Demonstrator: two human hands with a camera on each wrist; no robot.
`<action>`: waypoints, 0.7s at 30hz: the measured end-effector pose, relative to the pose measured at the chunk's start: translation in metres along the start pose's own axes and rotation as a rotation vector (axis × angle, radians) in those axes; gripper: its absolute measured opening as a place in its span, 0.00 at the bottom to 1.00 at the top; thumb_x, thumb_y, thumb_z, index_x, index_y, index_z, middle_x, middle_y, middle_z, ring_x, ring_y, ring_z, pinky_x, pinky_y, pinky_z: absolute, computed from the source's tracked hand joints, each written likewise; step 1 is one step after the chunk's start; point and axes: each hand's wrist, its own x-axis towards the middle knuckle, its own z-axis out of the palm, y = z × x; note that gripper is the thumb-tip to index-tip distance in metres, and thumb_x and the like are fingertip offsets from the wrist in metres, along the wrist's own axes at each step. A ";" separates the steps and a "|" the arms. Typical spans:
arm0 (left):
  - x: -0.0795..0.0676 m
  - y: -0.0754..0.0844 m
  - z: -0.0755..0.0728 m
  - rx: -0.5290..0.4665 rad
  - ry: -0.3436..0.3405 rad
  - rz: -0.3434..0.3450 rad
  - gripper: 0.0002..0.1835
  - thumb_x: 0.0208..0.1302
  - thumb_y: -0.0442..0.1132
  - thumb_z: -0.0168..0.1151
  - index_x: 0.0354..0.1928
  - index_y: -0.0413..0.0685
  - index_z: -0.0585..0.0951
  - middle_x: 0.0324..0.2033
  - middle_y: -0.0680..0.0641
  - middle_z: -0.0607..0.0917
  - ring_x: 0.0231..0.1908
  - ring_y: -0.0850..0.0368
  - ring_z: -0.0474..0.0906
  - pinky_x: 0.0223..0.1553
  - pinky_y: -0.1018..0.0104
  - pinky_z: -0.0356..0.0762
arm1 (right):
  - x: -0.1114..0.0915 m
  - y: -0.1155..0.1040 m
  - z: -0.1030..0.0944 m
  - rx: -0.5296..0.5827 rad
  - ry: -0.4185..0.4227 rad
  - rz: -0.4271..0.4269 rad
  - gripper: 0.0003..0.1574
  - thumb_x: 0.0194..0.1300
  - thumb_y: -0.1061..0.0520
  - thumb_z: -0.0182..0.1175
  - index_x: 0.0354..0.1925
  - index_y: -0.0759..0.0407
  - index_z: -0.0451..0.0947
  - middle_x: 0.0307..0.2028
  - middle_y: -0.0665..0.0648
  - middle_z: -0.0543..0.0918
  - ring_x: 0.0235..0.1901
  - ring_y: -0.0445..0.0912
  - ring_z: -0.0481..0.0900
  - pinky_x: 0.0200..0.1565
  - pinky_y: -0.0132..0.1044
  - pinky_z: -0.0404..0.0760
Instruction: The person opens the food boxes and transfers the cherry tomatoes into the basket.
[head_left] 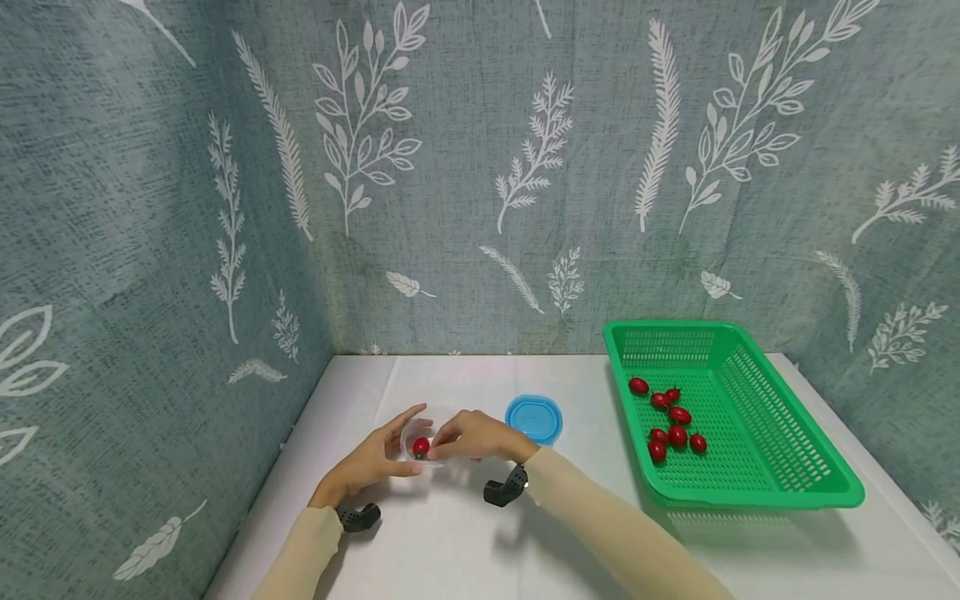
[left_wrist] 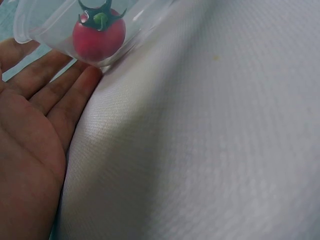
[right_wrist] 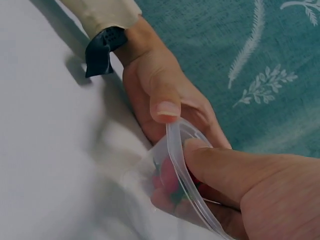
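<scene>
My left hand point(head_left: 372, 458) holds a clear plastic container point(left_wrist: 52, 30) from the side. In the right wrist view its thumb touches the rim; in the left wrist view its fingers lie along the wall. A red cherry tomato point(left_wrist: 99, 40) with a green stem top shows through the plastic. Thumb and fingers of my right hand point(head_left: 480, 435) reach over the rim into the container, curled around a cherry tomato point(right_wrist: 170, 175). The wall blurs this grip. A small red patch shows beneath the right hand in the head view; its kind is unclear.
Just right of the hands, a blue lid point(head_left: 534, 419) lies on the white tabletop point(head_left: 420, 550). A green basket point(head_left: 757, 502) with several cherry tomatoes point(head_left: 678, 435) stands farther right. Patterned grey-green cloth point(head_left: 465, 183) borders the table at the back and left.
</scene>
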 end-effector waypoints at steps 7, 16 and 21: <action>0.000 -0.002 0.000 -0.008 -0.003 -0.001 0.55 0.61 0.36 0.76 0.83 0.56 0.51 0.79 0.40 0.55 0.79 0.38 0.43 0.73 0.33 0.47 | -0.001 0.000 -0.008 -0.075 -0.009 -0.060 0.11 0.65 0.48 0.73 0.44 0.51 0.89 0.34 0.39 0.86 0.21 0.38 0.72 0.18 0.29 0.70; 0.002 -0.005 -0.001 -0.019 -0.006 0.016 0.55 0.61 0.35 0.76 0.83 0.57 0.52 0.78 0.39 0.57 0.77 0.38 0.51 0.73 0.34 0.52 | -0.002 -0.003 -0.013 -0.132 0.017 -0.124 0.12 0.62 0.52 0.75 0.45 0.52 0.90 0.34 0.40 0.86 0.36 0.45 0.83 0.28 0.32 0.80; 0.001 -0.004 -0.001 -0.015 0.001 0.000 0.54 0.62 0.36 0.76 0.82 0.63 0.54 0.79 0.39 0.55 0.77 0.38 0.51 0.73 0.34 0.52 | -0.002 -0.005 -0.013 -0.238 0.059 -0.205 0.13 0.63 0.54 0.74 0.46 0.55 0.90 0.34 0.44 0.84 0.41 0.46 0.81 0.37 0.29 0.76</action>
